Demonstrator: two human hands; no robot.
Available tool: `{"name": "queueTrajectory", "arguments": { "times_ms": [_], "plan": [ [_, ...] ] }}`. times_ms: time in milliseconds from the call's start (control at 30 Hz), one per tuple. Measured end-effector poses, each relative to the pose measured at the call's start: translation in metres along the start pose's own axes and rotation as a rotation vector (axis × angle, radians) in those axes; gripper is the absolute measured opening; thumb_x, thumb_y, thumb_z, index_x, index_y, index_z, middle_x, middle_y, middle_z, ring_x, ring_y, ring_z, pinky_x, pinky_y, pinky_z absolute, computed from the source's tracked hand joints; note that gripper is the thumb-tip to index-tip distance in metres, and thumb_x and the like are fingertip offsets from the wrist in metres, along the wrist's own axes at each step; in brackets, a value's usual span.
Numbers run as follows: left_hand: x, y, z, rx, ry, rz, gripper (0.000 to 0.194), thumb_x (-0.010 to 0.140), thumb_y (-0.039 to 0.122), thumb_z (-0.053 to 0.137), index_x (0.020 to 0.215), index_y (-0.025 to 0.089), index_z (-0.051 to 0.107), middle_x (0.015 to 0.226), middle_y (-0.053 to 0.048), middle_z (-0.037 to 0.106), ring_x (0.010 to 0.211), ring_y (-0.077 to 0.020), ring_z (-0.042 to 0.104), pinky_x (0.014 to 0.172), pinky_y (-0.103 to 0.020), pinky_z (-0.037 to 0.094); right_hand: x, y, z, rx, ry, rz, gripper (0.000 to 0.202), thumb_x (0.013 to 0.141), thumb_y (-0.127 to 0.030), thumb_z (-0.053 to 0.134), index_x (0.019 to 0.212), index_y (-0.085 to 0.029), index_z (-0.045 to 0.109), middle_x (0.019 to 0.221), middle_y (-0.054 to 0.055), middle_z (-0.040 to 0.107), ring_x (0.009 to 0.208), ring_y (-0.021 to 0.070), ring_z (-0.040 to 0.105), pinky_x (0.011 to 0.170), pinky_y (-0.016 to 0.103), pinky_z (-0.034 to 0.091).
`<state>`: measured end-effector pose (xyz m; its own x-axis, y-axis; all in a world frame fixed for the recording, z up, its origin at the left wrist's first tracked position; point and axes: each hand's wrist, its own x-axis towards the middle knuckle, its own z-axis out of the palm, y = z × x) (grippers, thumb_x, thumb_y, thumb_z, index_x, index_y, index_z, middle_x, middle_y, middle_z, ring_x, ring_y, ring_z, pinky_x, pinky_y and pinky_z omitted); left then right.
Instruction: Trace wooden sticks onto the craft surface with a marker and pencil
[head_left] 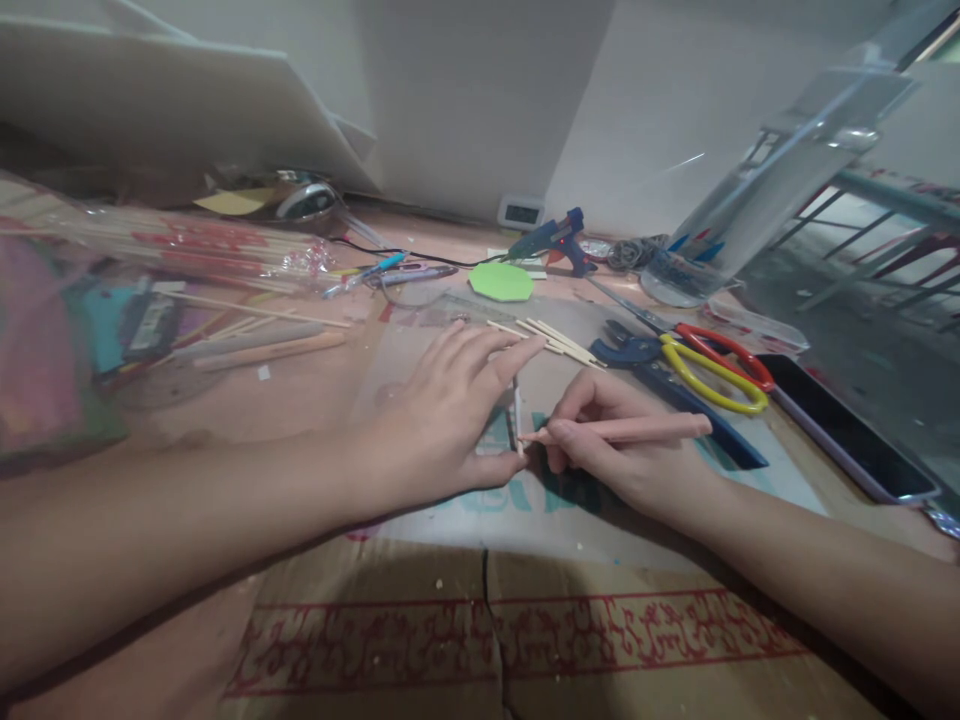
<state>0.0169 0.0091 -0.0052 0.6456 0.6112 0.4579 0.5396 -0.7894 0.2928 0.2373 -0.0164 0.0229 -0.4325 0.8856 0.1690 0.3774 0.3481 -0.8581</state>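
My right hand [615, 435] is closed around a pink pen [652, 428], its tip touching or very near a short thin stick [517, 415]. Opposite it, my left hand [457, 405] steadies that stick between the thumb at its lower end and the fingers at its upper end. The other fingers reach forward over the pale printed sheet [465, 530]. Just beyond both hands lie several short wooden sticks [559, 343]. A green paper polygon [501, 281] sits farther back.
To the right are red-and-yellow-handled scissors [712, 375], dark blue pliers [630, 348], a phone [847, 425] and a tall clear container [697, 265]. A glue gun [551, 238] stands at the back. Bagged sticks [187, 245] and craft pieces crowd the left. Patterned cardboard [390, 640] lies in front.
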Motion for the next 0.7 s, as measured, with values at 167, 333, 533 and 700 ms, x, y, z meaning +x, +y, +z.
{"name": "queueTrajectory", "arguments": {
  "times_ms": [167, 333, 533, 700],
  "plan": [
    [0.0, -0.001, 0.0, -0.019, 0.005, 0.011, 0.081, 0.088, 0.043, 0.069, 0.154, 0.019, 0.029, 0.152, -0.02, 0.044, 0.144, -0.0367, 0.038, 0.124, -0.063, 0.023, 0.0, 0.0, 0.0, -0.035, -0.03, 0.016, 0.024, 0.091, -0.028, 0.068, 0.073, -0.022, 0.054, 0.062, 0.001, 0.071, 0.053, 0.0138, 0.063, 0.047, 0.023, 0.044],
    [0.002, -0.001, -0.002, -0.043, -0.001, -0.001, 0.082, 0.087, 0.047, 0.071, 0.152, 0.016, 0.03, 0.151, -0.02, 0.045, 0.143, -0.035, 0.04, 0.125, -0.059, 0.023, -0.003, 0.0, -0.001, 0.023, 0.002, 0.022, 0.024, 0.092, -0.029, 0.068, 0.073, -0.023, 0.054, 0.062, 0.0, 0.07, 0.053, 0.0134, 0.063, 0.047, 0.023, 0.046],
    [0.002, -0.001, -0.006, -0.069, 0.071, 0.019, 0.093, 0.087, 0.04, 0.075, 0.158, 0.024, 0.018, 0.159, -0.017, 0.038, 0.15, -0.0326, 0.033, 0.124, -0.056, 0.026, 0.001, 0.01, -0.001, 0.195, 0.277, 0.024, 0.018, 0.102, -0.043, 0.059, 0.099, -0.026, 0.064, 0.076, 0.0, 0.072, 0.067, 0.0141, 0.068, 0.062, 0.027, 0.055],
    [0.0, -0.001, -0.008, -0.083, 0.114, 0.081, 0.099, 0.088, 0.041, 0.077, 0.161, 0.029, 0.011, 0.164, -0.015, 0.034, 0.152, -0.0342, 0.03, 0.125, -0.058, 0.024, 0.007, 0.014, -0.001, 0.431, 0.171, 0.105, 0.018, 0.096, -0.038, 0.069, 0.097, -0.026, 0.056, 0.089, 0.001, 0.075, 0.073, 0.0138, 0.069, 0.071, 0.028, 0.057]
  ]
}}
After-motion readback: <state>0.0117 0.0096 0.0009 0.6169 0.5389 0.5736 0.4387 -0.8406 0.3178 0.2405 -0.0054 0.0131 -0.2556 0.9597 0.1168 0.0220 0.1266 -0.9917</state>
